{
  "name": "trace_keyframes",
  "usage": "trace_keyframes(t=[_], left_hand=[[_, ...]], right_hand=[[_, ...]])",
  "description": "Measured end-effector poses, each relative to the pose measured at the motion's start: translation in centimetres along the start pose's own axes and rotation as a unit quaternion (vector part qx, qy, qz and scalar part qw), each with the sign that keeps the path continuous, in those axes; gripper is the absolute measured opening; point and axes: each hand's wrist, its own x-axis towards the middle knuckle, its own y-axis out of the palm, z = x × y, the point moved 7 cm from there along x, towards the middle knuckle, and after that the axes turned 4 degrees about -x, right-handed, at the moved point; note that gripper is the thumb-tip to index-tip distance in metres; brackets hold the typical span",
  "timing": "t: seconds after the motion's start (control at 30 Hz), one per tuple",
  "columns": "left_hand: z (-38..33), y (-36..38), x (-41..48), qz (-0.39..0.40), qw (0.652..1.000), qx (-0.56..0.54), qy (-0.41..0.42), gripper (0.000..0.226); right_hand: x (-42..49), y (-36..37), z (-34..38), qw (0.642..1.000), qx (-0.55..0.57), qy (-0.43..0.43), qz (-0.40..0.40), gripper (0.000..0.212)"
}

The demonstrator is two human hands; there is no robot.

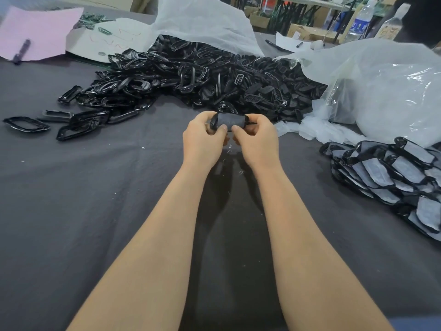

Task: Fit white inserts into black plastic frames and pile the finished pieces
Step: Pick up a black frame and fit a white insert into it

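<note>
between the piles, both hands (230,137) pinch one frame's (228,121) edges

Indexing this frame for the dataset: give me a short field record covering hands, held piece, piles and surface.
left hand: pinches the left end of the held frame
right hand: pinches its right end
insert: pale, lying across the held frame; seating cannot be told
empty frames: big loose heap, far centre, with strays at left
finished pile: right edge, frames with white inserts
surface: dark grey cloth
other: plastic bags behind the heap and at right; pink paper with pen, far left
</note>
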Motion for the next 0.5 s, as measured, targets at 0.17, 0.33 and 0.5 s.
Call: trace_keyframes(t=[0.17, 0.33, 0.5], left_hand=[[0.2, 0.1, -0.1, 0.007, 1.000, -0.022, -0.016, 0.021], [0.5, 0.0, 0.1, 0.010, 0.998, -0.046, -0.035, 0.025], [0.2, 0.4, 0.1, 0.012, 0.998, -0.036, -0.042, 0.034]], right_hand=[[-0.2, -0.2, 0.4, 1.000, -0.022, -0.018, -0.013, 0.022], [-0.3, -0.3, 0.5, 1.000, -0.002, 0.003, -0.002, 0.018], [-0.3, -1.4, 0.3, 0.999, 0.027, 0.027, -0.025, 0.011]])
